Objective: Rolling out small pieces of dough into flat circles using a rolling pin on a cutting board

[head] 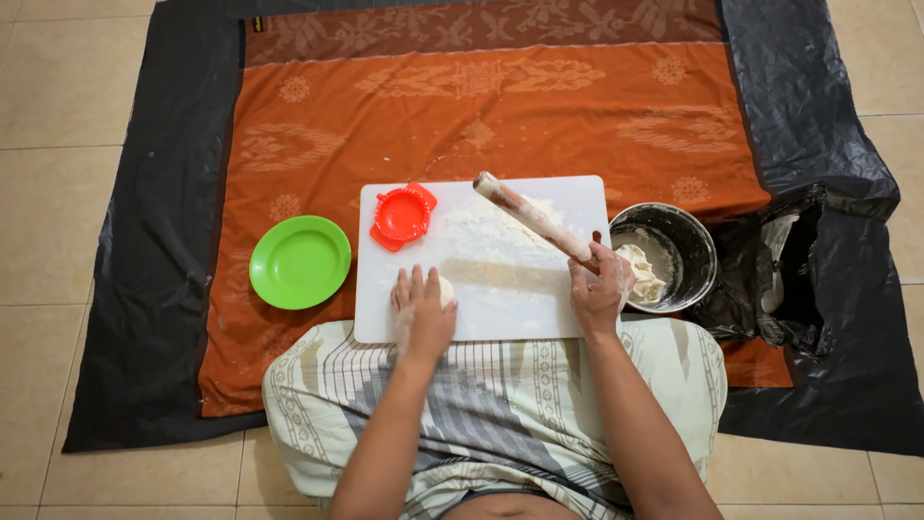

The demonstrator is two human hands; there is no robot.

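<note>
2 hands, left hand (pixel 421 310) flat hiding dough (pixel 446 289) (mostly), right hand (pixel 597 284) grip clamped on rolling pin (pixel 531 218)

A pale tiled floor (pixel 58 193) carries everything. Spread flat on it lies a large black plastic sheet (pixel 164 289), reaching from the far edge of the view to near the person's knees. On top of that sheet lies an orange patterned cloth (pixel 462 106) with a darker brown band along its far edge. Directly on the cloth, from left to right, sit a round green plate (pixel 300 262), a white rectangular cutting board (pixel 510 299) dusted with flour, and a metal pot (pixel 693 252) at the cloth's right edge. Just right of the pot, a crumpled black plastic bag (pixel 770 279) rests on the sheet.
</note>
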